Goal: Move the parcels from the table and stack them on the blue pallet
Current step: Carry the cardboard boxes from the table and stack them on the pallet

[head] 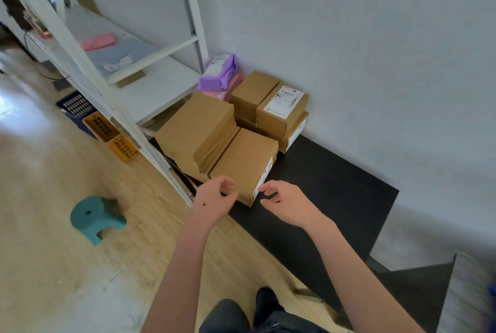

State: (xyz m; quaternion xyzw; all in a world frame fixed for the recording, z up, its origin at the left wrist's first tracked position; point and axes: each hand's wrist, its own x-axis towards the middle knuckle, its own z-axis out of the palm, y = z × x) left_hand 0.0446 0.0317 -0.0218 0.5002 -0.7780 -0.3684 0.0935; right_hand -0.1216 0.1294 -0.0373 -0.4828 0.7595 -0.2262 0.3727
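Stool, teal, sits on the wooden floor at my far left. Beyond it I see a blue crate and an orange crate under the white rack. Next comes the pile of brown parcels at the far end of the black table, with a purple bag behind them by the wall. The nearest box lies flat on the table. My left hand grips its near left corner, fingers curled over the top. My right hand hovers just beside its labelled end, fingers apart and loosely bent, holding nothing; I cannot tell whether they touch.
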